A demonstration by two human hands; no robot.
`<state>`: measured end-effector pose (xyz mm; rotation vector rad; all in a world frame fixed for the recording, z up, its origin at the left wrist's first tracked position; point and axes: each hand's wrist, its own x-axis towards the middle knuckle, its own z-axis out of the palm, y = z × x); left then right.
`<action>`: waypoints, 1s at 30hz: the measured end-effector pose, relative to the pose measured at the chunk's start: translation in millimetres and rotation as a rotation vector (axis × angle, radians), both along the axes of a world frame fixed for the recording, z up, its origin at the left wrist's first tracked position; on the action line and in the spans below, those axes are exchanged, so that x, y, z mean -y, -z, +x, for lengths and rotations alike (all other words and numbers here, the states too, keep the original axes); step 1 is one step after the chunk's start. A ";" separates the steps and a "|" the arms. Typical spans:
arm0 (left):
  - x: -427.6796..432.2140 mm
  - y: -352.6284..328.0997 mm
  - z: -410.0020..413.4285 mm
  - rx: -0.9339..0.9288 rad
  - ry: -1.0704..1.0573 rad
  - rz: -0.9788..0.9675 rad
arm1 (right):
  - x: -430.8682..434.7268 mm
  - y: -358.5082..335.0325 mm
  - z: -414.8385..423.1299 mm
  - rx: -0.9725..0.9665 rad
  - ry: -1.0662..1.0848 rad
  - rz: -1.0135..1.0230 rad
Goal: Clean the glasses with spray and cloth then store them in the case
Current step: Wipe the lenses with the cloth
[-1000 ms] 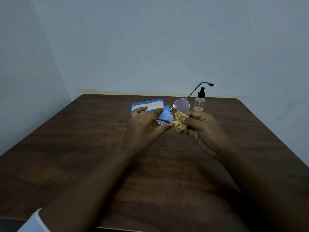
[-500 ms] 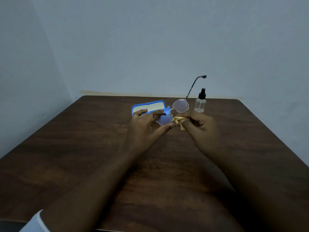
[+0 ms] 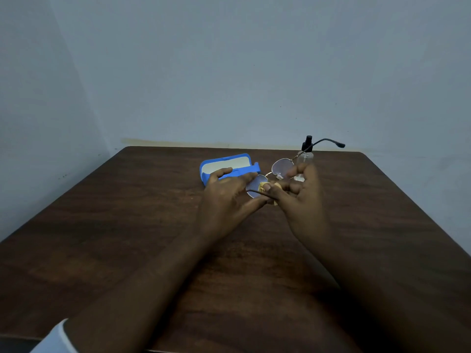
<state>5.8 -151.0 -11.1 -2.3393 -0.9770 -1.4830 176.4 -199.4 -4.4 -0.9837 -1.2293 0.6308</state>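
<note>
Thin-rimmed round glasses (image 3: 281, 167) are held above the dark wooden table (image 3: 127, 238), one temple arm sticking up to the right. My left hand (image 3: 226, 192) pinches the rim of the near lens. My right hand (image 3: 300, 194) pinches a small yellow cloth (image 3: 263, 186) against that near lens. An open blue glasses case (image 3: 224, 165) with a pale lining lies just behind my left hand. A small clear spray bottle (image 3: 305, 154) with a black pump stands behind my right hand, partly hidden by my fingers.
The table stands in a corner against pale blue-grey walls (image 3: 229, 72). Its far edge runs just behind the case and bottle. A white sleeve cuff (image 3: 54, 337) shows at the lower left.
The glasses have tilted, their raised temple arm swinging down to the right across the bottle. My right hand has moved the cloth onto the near lens, its fingers now spread more.
</note>
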 end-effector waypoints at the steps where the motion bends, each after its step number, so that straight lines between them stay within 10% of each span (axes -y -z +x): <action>1: -0.3 0.0 -0.7 -0.016 0.015 0.022 | -0.1 0.7 -1.3 -0.038 0.000 -0.001; 8: -9.2 3.8 -3.0 -0.121 0.075 0.013 | 0.2 3.7 -8.8 -0.184 -0.003 -0.017; 20: -1.7 0.3 -6.7 -0.146 0.137 -0.216 | -6.8 4.4 5.9 0.207 0.079 0.057; 30: -13.1 12.4 -2.6 -0.077 0.046 -0.023 | -11.1 2.7 8.5 -0.040 -0.030 -0.125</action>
